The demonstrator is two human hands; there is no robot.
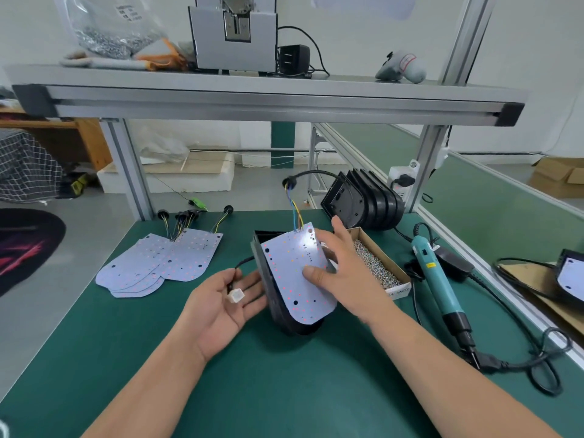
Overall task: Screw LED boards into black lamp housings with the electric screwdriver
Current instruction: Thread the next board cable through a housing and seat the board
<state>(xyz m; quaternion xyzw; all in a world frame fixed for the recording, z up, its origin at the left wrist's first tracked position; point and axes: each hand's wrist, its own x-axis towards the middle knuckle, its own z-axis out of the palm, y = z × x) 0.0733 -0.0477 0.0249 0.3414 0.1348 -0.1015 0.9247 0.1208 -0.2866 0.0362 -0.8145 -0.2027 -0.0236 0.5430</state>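
A black lamp housing (pixel 268 279) stands tilted at the middle of the green bench, with a white LED board (pixel 294 263) lying across its open face. My right hand (pixel 341 273) holds that board, thumb on its face and fingers round its right edge. My left hand (pixel 221 301) lies palm up to the left of the housing, and a white connector (pixel 235 294) on a black wire rests on its fingers. Coloured wires (pixel 296 213) rise from the board's top edge. The teal electric screwdriver (pixel 437 279) lies on the bench to the right.
Several loose LED boards (pixel 164 263) with wires lie fanned at the left. A cardboard box of screws (pixel 376 263) sits just right of my right hand. Stacked black housings (pixel 366 200) stand behind it. A finished housing (pixel 568 279) lies at the far right. The screwdriver cable (pixel 518 365) loops at the right.
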